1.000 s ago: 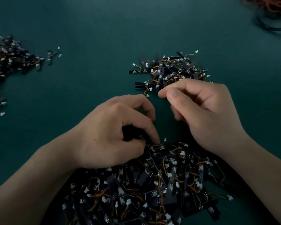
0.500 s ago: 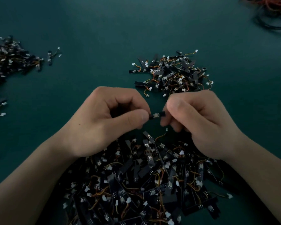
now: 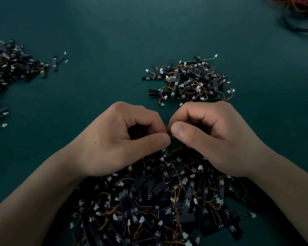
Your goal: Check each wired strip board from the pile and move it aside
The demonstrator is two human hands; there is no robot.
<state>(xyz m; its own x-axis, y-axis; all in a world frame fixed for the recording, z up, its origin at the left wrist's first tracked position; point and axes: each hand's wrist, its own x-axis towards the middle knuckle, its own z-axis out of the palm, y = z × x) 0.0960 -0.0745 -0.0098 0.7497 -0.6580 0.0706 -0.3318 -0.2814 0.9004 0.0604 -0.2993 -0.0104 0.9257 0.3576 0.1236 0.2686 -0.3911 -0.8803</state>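
1. The left hand (image 3: 117, 139) and the right hand (image 3: 212, 139) meet thumb to thumb just above the far edge of the near pile (image 3: 158, 201), knuckles pointing away from the camera.
2. Both hands have their fingers curled in; each pinches one end of a small strip board (image 3: 172, 136) between thumb and forefinger.
3. Only a sliver of the strip board shows in the narrow gap between the two thumb tips, so its markings cannot be read.
4. A thin orange wire (image 3: 177, 150) curves down below that gap toward the near pile; whether it belongs to the held board cannot be told.
5. The near pile is a dense tangle of black boards, orange and yellow wires and white connectors, spreading under both wrists to the bottom edge.
6. A smaller far pile (image 3: 187, 80) of the same boards lies just beyond the right hand's knuckles.
7. A third heap, the left pile (image 3: 11, 68), sits at the left edge, well apart from the hands, with a lone board (image 3: 55, 63) just to its right.
8. Everything rests on a dark green table (image 3: 96, 32).
9. At the far right corner lies a cable coil (image 3: 299, 16), black loops with red-orange strands, partly cut off by the frame.
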